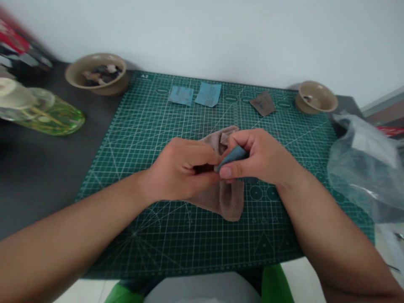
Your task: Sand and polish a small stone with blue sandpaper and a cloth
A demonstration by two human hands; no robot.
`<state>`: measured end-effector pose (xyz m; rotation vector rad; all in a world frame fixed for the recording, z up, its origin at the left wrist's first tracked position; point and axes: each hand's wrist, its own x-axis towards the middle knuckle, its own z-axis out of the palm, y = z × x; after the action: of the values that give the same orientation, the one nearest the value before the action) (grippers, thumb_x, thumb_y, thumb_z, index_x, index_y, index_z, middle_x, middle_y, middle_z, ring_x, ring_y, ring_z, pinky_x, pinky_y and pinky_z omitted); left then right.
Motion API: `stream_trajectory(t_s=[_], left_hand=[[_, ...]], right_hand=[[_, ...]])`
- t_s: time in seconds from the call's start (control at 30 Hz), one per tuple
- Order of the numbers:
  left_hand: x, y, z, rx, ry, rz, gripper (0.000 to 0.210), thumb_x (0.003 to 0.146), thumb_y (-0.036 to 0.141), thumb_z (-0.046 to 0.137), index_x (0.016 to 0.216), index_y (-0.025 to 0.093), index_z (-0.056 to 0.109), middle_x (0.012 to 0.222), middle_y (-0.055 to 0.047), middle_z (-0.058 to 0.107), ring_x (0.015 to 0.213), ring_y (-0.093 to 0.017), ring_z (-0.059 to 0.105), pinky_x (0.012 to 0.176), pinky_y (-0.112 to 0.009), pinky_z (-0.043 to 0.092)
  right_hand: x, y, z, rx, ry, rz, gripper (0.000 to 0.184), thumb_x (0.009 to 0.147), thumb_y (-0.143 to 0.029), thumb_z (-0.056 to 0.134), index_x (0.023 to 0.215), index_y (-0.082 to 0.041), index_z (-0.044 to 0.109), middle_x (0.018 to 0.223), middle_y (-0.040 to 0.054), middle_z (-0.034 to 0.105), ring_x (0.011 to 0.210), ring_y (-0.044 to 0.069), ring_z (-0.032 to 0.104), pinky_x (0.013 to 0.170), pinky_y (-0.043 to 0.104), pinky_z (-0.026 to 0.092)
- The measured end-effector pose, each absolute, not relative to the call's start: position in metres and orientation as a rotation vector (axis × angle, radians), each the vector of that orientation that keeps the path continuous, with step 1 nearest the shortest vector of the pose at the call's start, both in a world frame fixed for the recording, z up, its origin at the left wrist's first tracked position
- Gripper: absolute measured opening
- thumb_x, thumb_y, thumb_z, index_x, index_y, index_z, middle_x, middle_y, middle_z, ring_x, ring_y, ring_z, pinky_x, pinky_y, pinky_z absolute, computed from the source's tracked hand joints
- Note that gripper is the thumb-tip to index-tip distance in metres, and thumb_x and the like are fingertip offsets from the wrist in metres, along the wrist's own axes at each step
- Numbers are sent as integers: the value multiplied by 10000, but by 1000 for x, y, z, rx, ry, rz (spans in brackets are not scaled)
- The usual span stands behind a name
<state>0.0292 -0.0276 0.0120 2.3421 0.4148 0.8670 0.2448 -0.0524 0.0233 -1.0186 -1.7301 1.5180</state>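
Both hands meet above a brown cloth [232,202] that lies on a green cutting mat [151,235]. A folded blue-grey piece of what looks like sandpaper [234,156] is pinched between the thumb and fingers of my right hand [260,158]. My left hand [186,168] is closed, its fingertips pressed together against the folded edge. Something small and pale seems to sit at those fingertips, mostly hidden, and I cannot make out what it is. The cloth's middle is covered by my hands.
Two blue squares [208,94] and a brown square with writing [263,103] lie along the mat's back. A bowl of small pieces [120,86] stands back left, a smaller bowl [328,101] back right. A bottle of green liquid [63,118] is at left, a clear plastic bag [356,160] at right.
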Motion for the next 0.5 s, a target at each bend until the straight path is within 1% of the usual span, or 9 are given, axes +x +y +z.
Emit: stream_trajectory(t_s=[0.07,0.1,0.17,0.23,0.3,0.33,0.4,0.47,0.5], left_hand=[[28,-29,15,2188,365,948,57,939,189,707,883,195,697,684,14,703,538,-88,593,491,-212,411],[28,-29,15,2208,362,942,53,939,185,702,888,196,694,691,11,703,545,-91,595,493,-217,411],[27,-28,13,2366,366,918,114,943,160,657,834,194,666,668,5,661,547,-100,565,494,-245,383],[27,-26,8,2566,364,856,199,943,132,607,756,198,616,619,14,594,534,-108,521,491,-279,338],[28,-25,7,2627,386,812,247,943,124,579,710,204,574,599,20,564,525,-110,501,489,-289,318],[28,-25,8,2591,412,816,252,943,131,587,704,205,568,594,22,566,525,-108,506,488,-283,321],[28,-28,13,2415,453,868,210,939,154,638,738,209,604,602,26,600,527,-97,536,482,-253,350],[28,-29,18,2238,430,880,96,938,173,684,854,218,668,673,21,681,548,-92,590,493,-226,405],[28,-30,18,2208,408,875,70,945,172,678,891,217,679,694,19,695,556,-92,603,502,-221,422]], right_hand=[[247,-53,21,-876,-1619,1691,299,800,-389,851,758,-187,634,729,2,716,612,138,607,522,248,393],[247,-53,20,-870,-1614,1694,321,791,-398,859,743,-191,618,730,5,715,618,142,610,523,250,393],[246,-52,21,-997,-1706,1541,388,735,-382,902,672,-193,570,670,-14,665,599,124,553,518,246,351],[244,-51,22,-1171,-1837,1296,436,677,-356,937,611,-190,539,608,-39,593,582,102,472,515,244,297],[243,-51,23,-1241,-1891,1200,420,666,-348,940,604,-183,559,589,-47,573,575,94,450,515,243,283],[243,-51,23,-1212,-1866,1255,394,687,-352,928,623,-182,579,598,-43,594,574,97,473,516,241,301],[245,-51,23,-1052,-1744,1501,330,754,-371,883,697,-185,616,662,-21,675,592,118,561,524,240,364],[246,-51,22,-897,-1632,1682,311,795,-383,849,734,-192,610,730,2,727,625,141,623,533,248,406],[247,-52,22,-877,-1629,1683,327,787,-377,852,716,-195,590,722,1,721,623,140,618,530,247,399]])
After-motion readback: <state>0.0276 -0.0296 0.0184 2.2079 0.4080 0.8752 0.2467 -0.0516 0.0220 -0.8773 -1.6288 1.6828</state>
